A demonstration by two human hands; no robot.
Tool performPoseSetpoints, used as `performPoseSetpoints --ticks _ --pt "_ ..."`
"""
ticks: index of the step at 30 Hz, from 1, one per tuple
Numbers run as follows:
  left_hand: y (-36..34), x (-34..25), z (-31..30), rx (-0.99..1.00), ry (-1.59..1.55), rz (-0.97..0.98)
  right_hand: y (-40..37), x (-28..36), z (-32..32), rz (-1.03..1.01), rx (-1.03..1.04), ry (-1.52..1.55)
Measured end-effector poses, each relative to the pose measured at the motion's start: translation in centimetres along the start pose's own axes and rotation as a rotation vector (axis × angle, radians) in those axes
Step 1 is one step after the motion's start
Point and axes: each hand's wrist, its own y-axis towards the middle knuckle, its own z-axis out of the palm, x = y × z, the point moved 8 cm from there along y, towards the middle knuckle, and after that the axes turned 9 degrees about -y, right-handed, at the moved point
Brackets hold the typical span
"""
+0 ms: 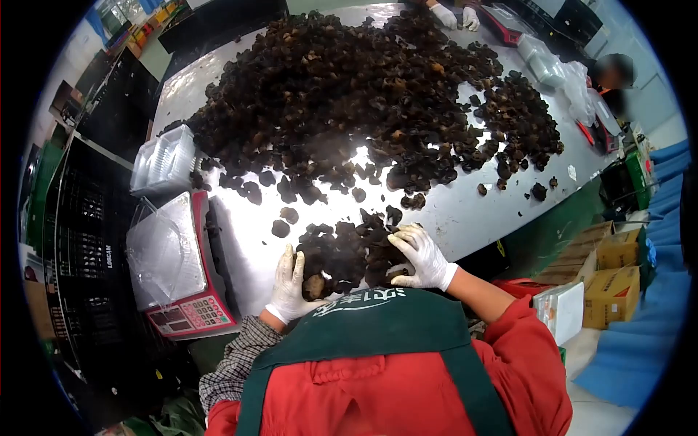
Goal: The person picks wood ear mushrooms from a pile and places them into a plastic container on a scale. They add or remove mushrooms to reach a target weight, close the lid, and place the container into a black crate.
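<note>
Both gloved hands cup a small heap (347, 254) of dark dried fungus at the near edge of the steel counter (465, 211); the left hand (291, 287) lies flat against the heap's left side, fingers straight and close together, clamped on nothing; the right hand (423, 258) curves over its right side, fingers spread and bent; the big pile (363, 94) covers the counter's middle, apart from the small heap; a red scale (193, 316) stands to the left, with stacked clear trays (163, 160) beyond it; a co-worker's gloved hands (454, 16) reach in at the far edge; boxes (614, 283) sit to the right.
</note>
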Motion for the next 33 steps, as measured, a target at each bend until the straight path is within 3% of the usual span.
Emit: performPoseSetpoints --ticks 4,7,9,13,18,20,23,25,27,29,31,33 --pt "1.3 -0.6 -0.9 0.014 0.013 0.039 -0.3 -2.0 -1.2 0.063 -0.137 -0.057" --pt "2.9 -0.3 -0.8 0.068 -0.008 0.052 0.4 -3.0 0.5 0.073 0.026 -0.164" --pt "3.4 0.0 0.5 0.150 0.004 0.035 0.5 -1.0 1.3 -0.026 0.125 -0.138" --pt "3.9 -2.3 1.7 0.148 -0.108 0.257 0.7 2.5 2.4 -0.180 0.102 0.005" --pt "4.9 -5.0 3.1 0.110 -0.035 0.344 2.6 4.2 2.0 -0.223 0.069 -0.045" --pt "5.4 -5.9 3.5 0.096 -0.024 0.397 3.6 3.9 2.4 -0.154 0.120 -0.022" --pt "7.2 -5.1 3.1 0.003 -0.034 0.288 5.7 2.9 2.1 -0.012 0.072 -0.030" --pt "9.7 -3.9 1.6 -0.168 -0.166 0.091 7.8 0.8 2.2 0.178 -0.052 0.185" --pt "11.3 0.5 2.8 -0.142 -0.708 -0.302 10.3 -1.9 3.5 0.392 0.040 0.484" --pt "13.0 2.3 2.2 -0.039 -1.044 -0.586 13.6 -3.7 4.3 0.467 0.141 0.774" --pt "14.5 1.7 -0.4 0.017 -1.156 -0.612 16.7 -3.4 1.0 0.466 0.122 0.730" --pt "15.4 1.8 -2.9 -0.107 -1.234 -0.542 19.0 -1.7 -2.3 0.432 0.176 0.740"
